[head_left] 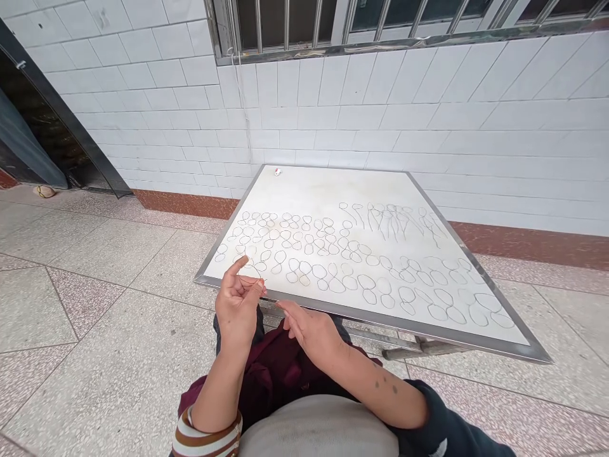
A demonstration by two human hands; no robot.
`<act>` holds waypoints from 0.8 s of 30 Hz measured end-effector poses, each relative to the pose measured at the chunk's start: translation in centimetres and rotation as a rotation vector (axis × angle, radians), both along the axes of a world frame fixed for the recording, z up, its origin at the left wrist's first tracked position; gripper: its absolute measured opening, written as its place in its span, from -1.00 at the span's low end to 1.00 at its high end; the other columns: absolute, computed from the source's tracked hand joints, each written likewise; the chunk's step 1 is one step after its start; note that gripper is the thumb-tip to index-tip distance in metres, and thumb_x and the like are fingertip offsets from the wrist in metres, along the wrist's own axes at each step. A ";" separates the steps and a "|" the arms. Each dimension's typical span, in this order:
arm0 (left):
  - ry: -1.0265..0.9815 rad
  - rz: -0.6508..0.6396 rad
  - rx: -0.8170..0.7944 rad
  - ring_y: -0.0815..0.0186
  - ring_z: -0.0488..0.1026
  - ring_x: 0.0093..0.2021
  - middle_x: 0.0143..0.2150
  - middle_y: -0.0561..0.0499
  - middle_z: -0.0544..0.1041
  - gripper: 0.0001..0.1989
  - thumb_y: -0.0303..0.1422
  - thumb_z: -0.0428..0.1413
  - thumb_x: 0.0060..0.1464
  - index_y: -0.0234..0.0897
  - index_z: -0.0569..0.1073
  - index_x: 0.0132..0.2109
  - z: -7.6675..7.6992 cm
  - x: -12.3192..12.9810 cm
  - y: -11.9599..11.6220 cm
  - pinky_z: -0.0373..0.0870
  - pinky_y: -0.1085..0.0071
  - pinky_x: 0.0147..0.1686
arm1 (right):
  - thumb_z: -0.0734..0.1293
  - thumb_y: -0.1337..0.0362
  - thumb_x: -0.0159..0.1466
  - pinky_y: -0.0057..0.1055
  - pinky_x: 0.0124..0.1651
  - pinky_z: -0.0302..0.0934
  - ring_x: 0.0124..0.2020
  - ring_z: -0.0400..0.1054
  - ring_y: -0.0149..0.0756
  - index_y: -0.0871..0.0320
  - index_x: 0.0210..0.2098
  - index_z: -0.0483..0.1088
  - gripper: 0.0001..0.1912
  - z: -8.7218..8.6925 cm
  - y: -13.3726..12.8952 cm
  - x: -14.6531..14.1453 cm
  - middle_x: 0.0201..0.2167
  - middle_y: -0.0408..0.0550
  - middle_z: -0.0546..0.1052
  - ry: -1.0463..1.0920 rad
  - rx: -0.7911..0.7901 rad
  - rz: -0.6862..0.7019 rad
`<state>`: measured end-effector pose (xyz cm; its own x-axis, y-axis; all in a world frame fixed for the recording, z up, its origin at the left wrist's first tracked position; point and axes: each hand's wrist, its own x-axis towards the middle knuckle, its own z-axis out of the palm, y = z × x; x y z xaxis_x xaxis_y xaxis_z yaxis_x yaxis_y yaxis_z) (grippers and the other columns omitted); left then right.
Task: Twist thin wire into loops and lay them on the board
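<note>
We see the left hand [236, 311] raised at the near edge of the white table [333, 185], its thumb and a finger pinched together on a thin dark strand [264, 280], which shows just above the fingertips, while the index finger points up and away. The right hand [311, 331] is just beside it, apart from it, fingers stretched close together toward the left hand; we cannot tell whether it grips anything. Across the tabletop we see many thin dark loops [349, 284] laid in rows, some touching or overlapping, and toward the far right a cluster of loops with long tails [390, 219]. A small red-and-white object [278, 172] sits near the far left corner. Behind the table we see a white tiled wall [309, 120] below a barred window [287, 28]
</note>
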<state>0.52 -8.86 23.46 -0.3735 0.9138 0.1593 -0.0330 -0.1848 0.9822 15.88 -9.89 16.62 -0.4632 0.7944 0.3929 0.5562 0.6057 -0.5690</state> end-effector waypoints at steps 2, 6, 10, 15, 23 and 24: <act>-0.005 -0.002 -0.001 0.40 0.44 -0.43 -0.45 0.11 0.49 -0.49 -0.40 0.21 0.00 -0.23 0.38 0.13 0.2 0.1 0.0 0.40 0.44 -0.27 | 0.08 0.48 0.31 -0.46 -0.41 0.33 -0.50 0.41 -0.39 0.16 0.09 0.28 -0.60 -0.1 -0.1 0.1 -0.40 -0.11 0.54 0.031 0.013 0.013; -0.011 -0.015 0.006 0.39 0.45 -0.43 -0.45 0.11 0.48 -0.49 -0.41 0.21 0.00 -0.24 0.37 0.13 0.3 0.2 0.0 0.40 0.42 -0.25 | 0.06 0.51 0.30 -0.44 -0.33 0.39 -0.42 0.44 -0.39 0.16 0.19 0.21 -0.51 -0.4 -0.4 0.4 -0.31 -0.06 0.56 0.128 0.029 0.062; 0.000 -0.027 0.010 0.39 0.45 -0.42 -0.44 0.12 0.48 -0.49 -0.41 0.20 0.01 -0.22 0.36 0.14 0.1 0.6 0.1 0.40 0.40 -0.22 | 0.04 0.49 0.33 -0.48 -0.39 0.38 -0.54 0.38 -0.46 0.14 0.18 0.24 -0.53 -0.5 -0.6 0.8 -0.41 -0.16 0.53 0.156 -0.036 0.057; 0.001 -0.056 0.016 0.39 0.44 -0.42 -0.46 0.13 0.47 -0.45 -0.41 0.21 0.02 -0.21 0.33 0.17 0.1 1.6 0.3 0.41 0.39 -0.22 | 0.11 0.41 0.39 -0.36 -0.22 0.40 -0.32 0.46 -0.33 0.13 0.10 0.33 -0.66 1.0 0.0 1.4 -0.31 -0.08 0.58 0.057 0.102 -0.049; -0.063 -0.112 0.006 0.38 0.46 -0.36 -0.43 0.12 0.48 -0.37 -0.38 0.24 0.00 -0.18 0.27 0.22 0.0 2.8 0.1 0.43 0.40 -0.19 | 0.29 0.24 0.34 -0.42 -0.43 0.18 -0.46 0.36 -0.32 0.13 -0.24 0.43 -0.89 3.8 1.4 0.5 -0.51 -0.13 0.48 -0.154 0.221 -0.266; -0.066 -0.113 0.004 0.38 0.46 -0.35 -0.43 0.12 0.48 -0.37 -0.39 0.24 0.00 -0.17 0.28 0.22 -0.1 2.8 0.1 0.43 0.40 -0.18 | 0.28 0.28 0.35 -0.42 -0.42 0.17 -0.45 0.37 -0.33 0.14 -0.25 0.42 -0.90 3.7 1.4 0.3 -0.50 -0.13 0.48 -0.147 0.224 -0.263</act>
<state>3.36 -8.73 23.33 -0.2784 0.9500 0.1414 -0.1185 -0.1801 0.9765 16.20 -8.44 20.36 -0.3190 0.7959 0.5146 0.7753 0.5314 -0.3413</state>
